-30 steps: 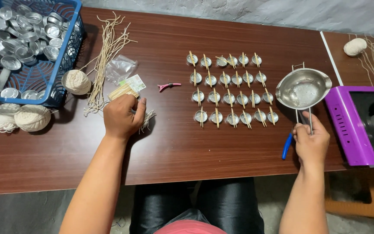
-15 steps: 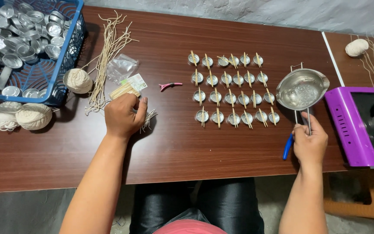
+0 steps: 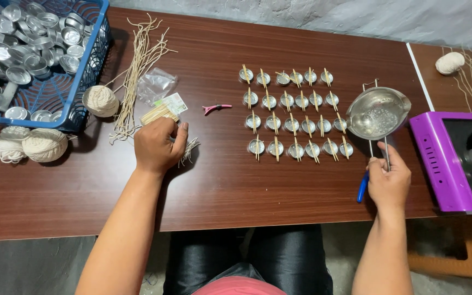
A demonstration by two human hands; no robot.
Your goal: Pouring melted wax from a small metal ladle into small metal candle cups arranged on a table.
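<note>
- The right hand (image 3: 389, 183) has its fingers (image 3: 376, 164) curled tight around the wire handle, blue-tipped at its near end, of a small round steel saucepan (image 3: 378, 113); the pan is held over the dark brown wooden tabletop (image 3: 236, 180), at 12 o'clock from the hand.
- The pan's bowl shows a little clear, bubbly liquid and sits just to the 3 o'clock side of the grid of small round metal cups, each crossed by thin wooden sticks (image 3: 292, 116), laid out in four rows.
- At 3 o'clock from the pan stands a purple box-shaped stove (image 3: 430, 158), near the tabletop's right end.
- The left hand (image 3: 157, 146) rests knuckles-up on the tabletop with its fingers (image 3: 181, 135) folded down over a small bunch of cut pale wicks (image 3: 189, 153), whose ends stick out at the hand's 3 o'clock side.
- Just at 12 o'clock from that hand lie a bundle of short wooden sticks (image 3: 158, 113) and a clear plastic bag (image 3: 157, 84).
- A pink hair clip (image 3: 216, 108) lies between the bag and the cups.
- Long beige wick strings (image 3: 140, 65) run toward 12 o'clock.
- At 10 o'clock sits a blue plastic basket of empty metal cups (image 3: 86, 106), with balls of cream twine (image 3: 45, 143) beside it.
</note>
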